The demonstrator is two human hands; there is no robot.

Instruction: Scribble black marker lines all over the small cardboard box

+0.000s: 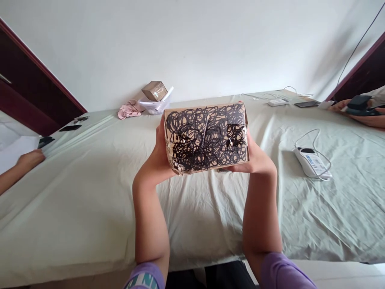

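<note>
I hold a brown cardboard box (207,137) up over the table with both hands. Its near face is covered in black scribbled marker lines. My left hand (156,154) grips the box's left end, fingers behind it. My right hand (255,154) grips the right end and lower corner. Both forearms reach up from the bottom edge, with purple sleeves at the elbows. The box hangs above the pale green cloth (90,192) that covers the table.
A white power strip with cable (313,162) lies to the right. At the back are a small cardboard box (155,90), white packaging (156,105) and a pink cloth (129,109). Another person's hand (28,158) rests at left; another person's hands (361,109) hold a dark device at right.
</note>
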